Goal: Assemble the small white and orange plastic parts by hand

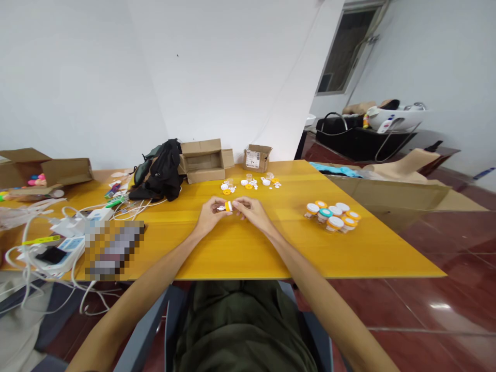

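Note:
Just over the yellow table, a small clear jar with an orange-and-white lid (228,206) lies on its side between my hands. My left hand (210,213) is closed around the clear body. From the other end, the fingers of my right hand (251,210) pinch the white-topped lid. Beyond my hands are loose white and orange lid parts (248,186) and clear cups (230,182), in small groups. To the right stands a cluster of several lidded jars (335,223), with white, orange and teal tops.
Two cardboard boxes, a larger open one (205,168) and a smaller one (257,158), stand by the wall. A black bag (160,173) sits left of them. Power strips (67,253), white cables and a blurred-out object (116,250) occupy the left side. The table's right edge (372,212) slants toward a large carton.

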`<act>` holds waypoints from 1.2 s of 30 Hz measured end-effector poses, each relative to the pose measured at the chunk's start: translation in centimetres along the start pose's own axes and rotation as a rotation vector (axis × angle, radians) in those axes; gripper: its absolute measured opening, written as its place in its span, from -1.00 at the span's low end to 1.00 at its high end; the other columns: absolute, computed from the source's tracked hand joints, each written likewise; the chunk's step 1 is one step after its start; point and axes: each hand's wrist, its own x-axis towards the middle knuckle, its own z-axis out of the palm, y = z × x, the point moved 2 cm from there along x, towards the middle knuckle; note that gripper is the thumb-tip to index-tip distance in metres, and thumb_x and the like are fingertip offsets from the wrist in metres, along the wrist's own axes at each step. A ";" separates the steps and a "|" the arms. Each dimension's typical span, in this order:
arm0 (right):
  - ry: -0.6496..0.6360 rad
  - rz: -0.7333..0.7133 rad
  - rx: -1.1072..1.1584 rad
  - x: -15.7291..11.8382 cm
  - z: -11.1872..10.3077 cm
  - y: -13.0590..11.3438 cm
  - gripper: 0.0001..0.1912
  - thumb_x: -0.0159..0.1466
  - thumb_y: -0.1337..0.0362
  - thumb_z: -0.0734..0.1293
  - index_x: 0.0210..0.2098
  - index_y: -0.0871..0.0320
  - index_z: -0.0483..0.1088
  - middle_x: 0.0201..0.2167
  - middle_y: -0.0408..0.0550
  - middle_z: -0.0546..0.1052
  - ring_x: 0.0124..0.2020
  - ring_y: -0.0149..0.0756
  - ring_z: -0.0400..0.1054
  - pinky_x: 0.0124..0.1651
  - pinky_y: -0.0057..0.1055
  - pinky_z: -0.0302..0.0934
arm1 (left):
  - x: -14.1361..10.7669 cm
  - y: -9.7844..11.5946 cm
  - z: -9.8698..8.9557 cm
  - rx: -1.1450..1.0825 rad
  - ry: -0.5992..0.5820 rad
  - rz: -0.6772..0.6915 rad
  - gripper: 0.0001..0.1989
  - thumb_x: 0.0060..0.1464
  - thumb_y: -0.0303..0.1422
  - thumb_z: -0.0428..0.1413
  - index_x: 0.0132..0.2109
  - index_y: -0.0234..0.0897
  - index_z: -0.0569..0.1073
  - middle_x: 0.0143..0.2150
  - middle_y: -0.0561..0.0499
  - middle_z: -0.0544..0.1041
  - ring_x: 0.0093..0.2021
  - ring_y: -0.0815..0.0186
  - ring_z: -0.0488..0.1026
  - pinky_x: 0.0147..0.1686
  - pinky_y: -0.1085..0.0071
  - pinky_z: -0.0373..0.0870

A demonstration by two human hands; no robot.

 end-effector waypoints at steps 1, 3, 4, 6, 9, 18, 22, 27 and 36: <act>0.005 -0.026 -0.002 -0.1 0.0 -0.1 -0.56 0.10 -0.12 0.37 -0.34 0.13 0.54 -0.40 -0.06 0.62 -0.42 -0.28 0.48 -0.51 -0.46 0.33 | 0.0 0.0 -0.1 0.001 0.017 0.004 -0.63 -0.29 -0.25 0.37 -0.32 -0.26 0.44 -0.33 0.05 0.57 -0.27 0.26 0.54 -0.18 0.30 0.48; -0.004 -0.065 -0.015 -0.1 0.2 -0.1 -0.61 0.13 -0.07 0.36 -0.30 0.10 0.58 -0.32 -0.06 0.64 -0.31 -0.19 0.51 -0.38 -0.36 0.41 | 0.0 0.0 -0.2 0.009 0.041 0.014 -0.64 -0.28 -0.24 0.37 -0.32 -0.26 0.44 -0.31 0.04 0.57 -0.26 0.26 0.54 -0.18 0.30 0.48; -0.007 -0.083 -0.023 -0.2 0.3 -0.1 -0.64 0.15 -0.05 0.36 -0.30 0.09 0.59 -0.28 -0.06 0.65 -0.26 -0.15 0.51 -0.30 -0.29 0.43 | 0.0 0.0 -0.2 0.015 0.046 0.016 -0.64 -0.27 -0.24 0.36 -0.32 -0.26 0.44 -0.31 0.04 0.57 -0.25 0.26 0.54 -0.18 0.30 0.48; 0.013 -0.118 -0.031 -0.2 0.6 -0.1 -0.69 0.15 0.00 0.38 -0.29 0.07 0.61 -0.22 -0.07 0.65 -0.18 -0.09 0.52 -0.13 -0.17 0.43 | 0.0 0.1 -0.2 0.032 0.050 0.015 -0.65 -0.26 -0.24 0.36 -0.31 -0.26 0.44 -0.31 0.04 0.57 -0.26 0.26 0.54 -0.19 0.31 0.48; 0.074 -0.129 -0.018 -0.2 1.0 0.1 -0.75 0.13 0.06 0.41 -0.30 0.05 0.61 -0.18 -0.08 0.64 -0.08 -0.02 0.50 0.03 -0.07 0.37 | -0.1 0.2 -0.1 0.042 0.045 0.010 -0.64 -0.26 -0.24 0.36 -0.31 -0.26 0.44 -0.32 0.03 0.57 -0.26 0.26 0.53 -0.20 0.31 0.47; 0.181 -0.112 0.102 -0.2 2.6 0.8 -0.81 0.14 0.16 0.39 -0.30 0.07 0.59 -0.17 -0.06 0.64 -0.06 -0.09 0.50 0.10 -0.11 0.34 | -0.3 0.2 0.3 0.010 0.101 0.016 -0.63 -0.23 -0.20 0.35 -0.31 -0.25 0.40 -0.32 0.03 0.56 -0.28 0.27 0.53 -0.23 0.33 0.46; 0.205 -0.133 0.069 -0.3 2.6 0.9 -0.85 0.15 0.19 0.38 -0.34 0.04 0.60 -0.15 -0.07 0.63 -0.03 -0.09 0.48 0.14 -0.11 0.30 | -0.3 0.1 0.4 -0.004 0.114 0.001 -0.62 -0.25 -0.19 0.36 -0.33 -0.25 0.39 -0.34 0.04 0.56 -0.29 0.28 0.53 -0.22 0.33 0.45; 0.202 -0.156 0.054 -0.2 2.3 0.8 -0.88 0.14 0.20 0.40 -0.41 0.04 0.60 -0.21 -0.04 0.64 -0.08 -0.11 0.49 0.11 -0.13 0.31 | -0.3 0.1 0.4 -0.026 0.098 0.002 -0.60 -0.28 -0.20 0.37 -0.36 -0.26 0.37 -0.33 0.03 0.57 -0.27 0.25 0.54 -0.21 0.31 0.46; 0.307 -0.154 0.223 0.1 1.7 0.9 -0.81 0.01 0.11 0.47 -0.43 0.07 0.61 -0.30 -0.06 0.65 -0.19 -0.12 0.53 -0.04 -0.20 0.40 | -0.6 0.8 0.7 -0.115 0.006 -0.066 -0.54 -0.25 -0.23 0.38 -0.18 -0.24 0.44 -0.12 -0.02 0.56 -0.17 0.27 0.53 -0.13 0.36 0.43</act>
